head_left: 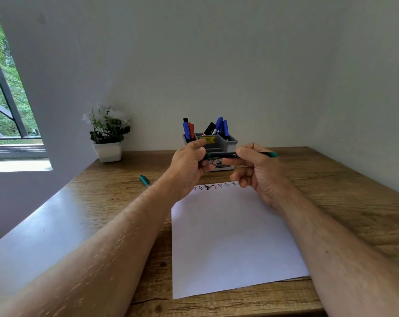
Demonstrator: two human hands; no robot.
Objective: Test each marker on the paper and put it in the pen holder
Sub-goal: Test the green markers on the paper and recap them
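I hold a green marker (220, 154) level in front of the grey pen holder (228, 145), above the far edge of the white paper (230, 236). My left hand (189, 164) pinches its left end, where the cap sits. Gripping the barrel is my right hand (258, 170), and the marker's green tail sticks out past it to the right. Small scribbles in several colours run along the paper's far edge. The holder carries several blue, red and black markers. Another green marker (144, 180) lies on the wooden desk (331, 179) left of the paper.
A white pot of white flowers (108, 133) stands at the desk's back left by the wall. A window opens at the far left. The wall runs close behind the holder.
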